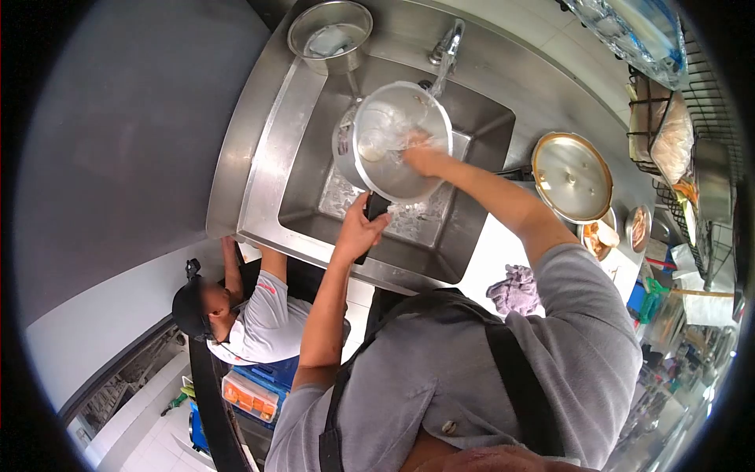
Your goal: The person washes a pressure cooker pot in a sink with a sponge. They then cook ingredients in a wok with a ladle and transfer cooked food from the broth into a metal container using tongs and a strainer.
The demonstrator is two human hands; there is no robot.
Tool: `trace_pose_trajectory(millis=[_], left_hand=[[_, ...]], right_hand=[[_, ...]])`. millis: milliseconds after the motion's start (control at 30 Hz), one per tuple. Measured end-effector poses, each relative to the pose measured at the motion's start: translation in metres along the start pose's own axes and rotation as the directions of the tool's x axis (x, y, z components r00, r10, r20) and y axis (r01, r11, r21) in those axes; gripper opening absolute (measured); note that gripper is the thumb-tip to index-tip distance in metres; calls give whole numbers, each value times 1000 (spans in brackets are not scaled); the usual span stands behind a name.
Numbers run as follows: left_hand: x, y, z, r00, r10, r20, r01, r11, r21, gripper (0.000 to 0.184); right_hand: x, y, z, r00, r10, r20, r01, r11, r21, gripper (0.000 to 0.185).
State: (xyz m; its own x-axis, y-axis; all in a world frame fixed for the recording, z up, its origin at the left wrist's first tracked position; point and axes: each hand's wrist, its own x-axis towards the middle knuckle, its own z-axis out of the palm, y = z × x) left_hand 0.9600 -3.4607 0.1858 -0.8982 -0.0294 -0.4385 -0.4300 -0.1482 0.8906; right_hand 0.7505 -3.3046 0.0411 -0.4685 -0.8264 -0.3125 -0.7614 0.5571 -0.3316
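A deep metal pot [370, 149] is tilted over the sink [314, 177], its open mouth facing me. My left hand [360, 232] is wrapped round the pot's black handle [377, 206] at the near side. Inside the pot, my right hand [425, 153] is smeared by motion near the right inner wall. Its fingers are too blurred to show whether they hold anything. The tap [448, 51] stands just behind the pot's rim, and water runs from it. Wet, whitish splashes cover the sink floor below.
A round metal bowl [330, 67] sits on the sink's back left corner. To the right lies a round lid [572, 177] with a dark handle, beside small food dishes. A crumpled purple cloth [515, 289] is nearer me. Another person [259, 315] is at lower left.
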Motion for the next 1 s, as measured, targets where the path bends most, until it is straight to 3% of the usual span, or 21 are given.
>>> trace_pose_trajectory(millis=[67, 100, 167, 200, 233, 333, 367, 400, 433, 467, 500, 600, 667, 700, 800, 833, 900, 933, 1000], left_hand=[[-1, -9, 14, 1000, -21, -4, 20, 998, -63, 35], [4, -18, 22, 1000, -1, -24, -1, 997, -75, 34], [15, -27, 23, 1000, 7, -22, -6, 999, 32, 41], [16, -28, 22, 1000, 5, -25, -2, 996, 85, 45], [18, -27, 15, 999, -26, 35, 26, 1000, 0, 48], [24, -34, -3, 983, -147, 111, 166, 970, -181, 35], [23, -32, -3, 975, -190, 113, 211, 953, -217, 37], [24, -36, -2, 973, -192, 125, 218, 943, -252, 38], [26, -43, 0, 971, -193, 139, 226, 931, -285, 39], [25, -47, 4, 969, -195, 154, 235, 918, -319, 40], [21, -46, 10, 972, -196, 132, 227, 930, -289, 40], [8, -42, 20, 981, -164, 107, 181, 967, -178, 41], [0, -39, 17, 982, -110, 152, 123, 989, -81, 41], [-8, -39, 18, 990, -96, 101, 100, 994, -42, 41], [-21, -43, 3, 988, -139, 72, 126, 980, 152, 47], [-19, -64, -7, 998, 0, 56, -21, 930, 367, 54], [-33, -61, -9, 994, 98, -50, -51, 815, 578, 57], [-38, -58, -8, 983, 162, -80, -68, 740, 669, 59], [-45, -50, -8, 987, 135, -83, -24, 647, 762, 60]], right_hand=[[-2, 3, -12, 971, 79, -226, -134, 961, -240, 27], [5, -6, 6, 948, 235, -213, -287, 922, -259, 26], [7, -41, 49, 935, 355, -20, -350, 909, -226, 28], [5, -41, 52, 943, 297, 149, -324, 921, 218, 34], [-6, -44, 49, 966, 217, 142, -259, 824, 503, 32], [-54, 0, -30, 927, -46, 372, -297, 518, 802, 27], [-62, 43, -47, 972, 81, 220, -233, 238, 943, 19], [-53, 56, -72, 840, 533, 105, -226, 168, 959, 22], [-46, 87, -87, 807, 585, 79, 89, -253, 964, 28], [-36, 106, -120, 763, 604, 228, 130, -490, 862, 33], [-36, 102, -153, 771, 608, 190, 125, -437, 890, 30], [-4, 133, -182, 791, 529, 307, 154, -658, 737, 24], [-4, 149, -193, 764, 530, 367, 325, -809, 490, 19], [-2, 156, -198, 758, 520, 395, 401, -848, 347, 16], [-5, 153, -175, 754, 616, 227, 460, -742, 488, 17], [-11, 145, -168, 763, 627, 158, 406, -654, 639, 18], [-41, 118, -151, 763, 645, 33, 294, -392, 872, 19], [-60, 108, -139, 740, 673, -11, 276, -289, 917, 19], [-113, 60, -119, 651, 757, -51, 244, -145, 959, 17]])
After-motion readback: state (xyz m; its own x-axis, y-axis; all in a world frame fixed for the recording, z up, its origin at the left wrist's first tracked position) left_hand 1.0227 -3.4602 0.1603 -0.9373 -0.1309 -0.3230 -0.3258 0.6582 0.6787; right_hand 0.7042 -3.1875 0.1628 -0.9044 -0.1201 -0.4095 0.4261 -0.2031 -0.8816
